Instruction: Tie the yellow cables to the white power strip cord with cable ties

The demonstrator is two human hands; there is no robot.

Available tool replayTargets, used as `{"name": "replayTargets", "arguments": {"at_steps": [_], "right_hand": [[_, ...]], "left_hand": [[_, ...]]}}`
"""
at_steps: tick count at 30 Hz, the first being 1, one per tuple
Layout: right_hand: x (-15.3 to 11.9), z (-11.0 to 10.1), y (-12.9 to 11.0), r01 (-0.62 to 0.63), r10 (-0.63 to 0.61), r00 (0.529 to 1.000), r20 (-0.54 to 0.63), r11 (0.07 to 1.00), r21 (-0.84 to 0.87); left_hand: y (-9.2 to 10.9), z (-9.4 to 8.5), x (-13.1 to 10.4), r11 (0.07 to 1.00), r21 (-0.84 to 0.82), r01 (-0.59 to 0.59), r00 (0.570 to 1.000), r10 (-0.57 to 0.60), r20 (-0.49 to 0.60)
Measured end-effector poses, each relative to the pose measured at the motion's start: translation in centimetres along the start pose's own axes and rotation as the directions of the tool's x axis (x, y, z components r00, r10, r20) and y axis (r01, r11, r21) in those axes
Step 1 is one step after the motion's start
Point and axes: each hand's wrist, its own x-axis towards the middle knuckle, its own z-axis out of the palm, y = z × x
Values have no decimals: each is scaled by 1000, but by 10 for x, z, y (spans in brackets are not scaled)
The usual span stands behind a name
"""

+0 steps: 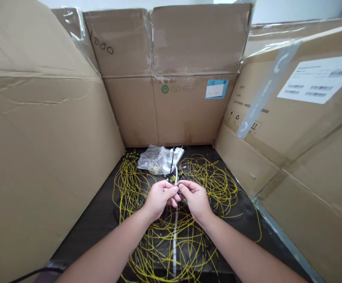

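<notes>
Over the middle of the dark table, my left hand [160, 198] and my right hand [196, 199] meet fingertip to fingertip. Both are closed in a pinch. A small dark piece [180, 185] shows at the right fingertips; its kind is too small to tell. What the left fingers pinch is hidden. Thin yellow wires [159, 251] lie in loose loops below the hands. More yellow wires spread in a left bundle [128, 177] and a right coil [220, 188]. A white cable [175, 243] runs under the hands.
Behind the hands lie a clear plastic bag [153, 159], a white power strip [178, 154] and a black cable [172, 163]. Cardboard boxes wall in the table: a left box [41, 137], a back box [182, 114] and a right box [312, 137].
</notes>
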Motion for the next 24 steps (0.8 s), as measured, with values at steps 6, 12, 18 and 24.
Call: {"name": "replayTargets", "arguments": {"at_steps": [6, 12, 18, 24], "right_hand": [[-1, 1, -2, -12, 12, 1000, -5, 999, 37], [0, 1, 1, -15, 15, 1000, 5, 998, 57], [1, -1, 2, 16, -19, 998, 59, 998, 57], [5, -9, -5, 16, -7, 992, 129, 998, -68]], "left_hand": [[-1, 2, -1, 998, -36, -44, 999, 44, 13], [0, 3, 0, 997, -44, -65, 998, 66, 14], [-2, 1, 2, 995, 4, -95, 995, 95, 18], [0, 0, 1, 970, 194, -145, 989, 145, 13]]}}
